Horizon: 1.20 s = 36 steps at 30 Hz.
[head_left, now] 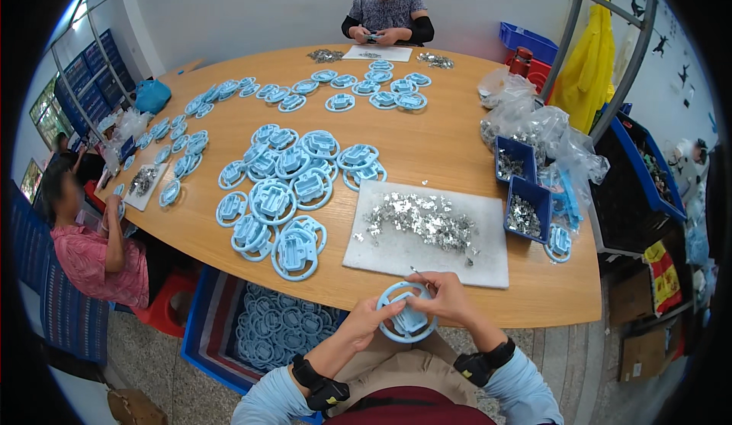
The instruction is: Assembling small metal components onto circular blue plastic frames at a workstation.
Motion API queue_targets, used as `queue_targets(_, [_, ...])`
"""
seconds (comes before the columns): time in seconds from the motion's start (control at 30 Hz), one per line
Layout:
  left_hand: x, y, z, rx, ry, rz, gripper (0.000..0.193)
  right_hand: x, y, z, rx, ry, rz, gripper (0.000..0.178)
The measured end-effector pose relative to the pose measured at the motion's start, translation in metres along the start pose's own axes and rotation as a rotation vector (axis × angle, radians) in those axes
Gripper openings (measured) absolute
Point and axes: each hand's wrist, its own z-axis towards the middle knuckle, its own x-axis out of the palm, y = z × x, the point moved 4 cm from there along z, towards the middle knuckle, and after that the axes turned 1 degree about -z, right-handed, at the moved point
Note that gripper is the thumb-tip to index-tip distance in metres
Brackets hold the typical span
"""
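Over my lap, just off the table's near edge, a light blue plastic toy steering wheel [409,324] is held between both hands. My left hand [364,321] grips its left rim, the thumb reaching in over the rim. My right hand [445,297] is closed at its upper right, the thumb pressed toward the hub. A thin dark tip juts out by the right index finger; what it belongs to cannot be made out. Beyond the hands, a white pad [488,261] bears a spread pile of small shiny metal pieces [423,219].
More blue wheels [274,200] lie heaped left of the pad. Two dark blue bins [528,210] of metal pieces and plastic bags [526,112] stand right. A blue crate [217,333] full of wheels is below the table edge. Two people work at the far and left sides.
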Motion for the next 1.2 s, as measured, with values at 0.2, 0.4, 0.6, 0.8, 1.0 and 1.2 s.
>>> queue_targets(0.2, [0.009, -0.006, 0.023, 0.33, -0.239, -0.43, 0.017, -0.04, -0.034, 0.055, -0.212, -0.299, -0.525, 0.015])
queue_targets(0.4, [0.018, 0.019, -0.003, -0.03, 0.029, -0.316, 0.025, -0.035, -0.037, 0.066, -0.145, -0.345, -0.703, 0.008])
queue_targets(0.6, [0.01, -0.042, -0.005, 0.452, 0.077, 1.017, 0.05, -0.037, -0.036, 0.066, -0.191, -0.325, -0.717, 0.006])
queue_targets(0.8, [0.007, -0.061, 0.038, 0.869, 0.018, 1.522, 0.07, -0.042, -0.035, 0.068, -0.237, -0.277, -0.724, 0.007])
queue_targets(1.0, [0.008, -0.056, 0.047, 0.799, -0.056, 1.389, 0.074, -0.03, -0.021, 0.055, -0.024, -0.171, -0.179, 0.008])
queue_targets(1.2, [0.002, -0.045, 0.049, 0.878, -0.152, 1.259, 0.073, -0.009, -0.013, 0.049, -0.147, -0.123, -0.277, 0.011])
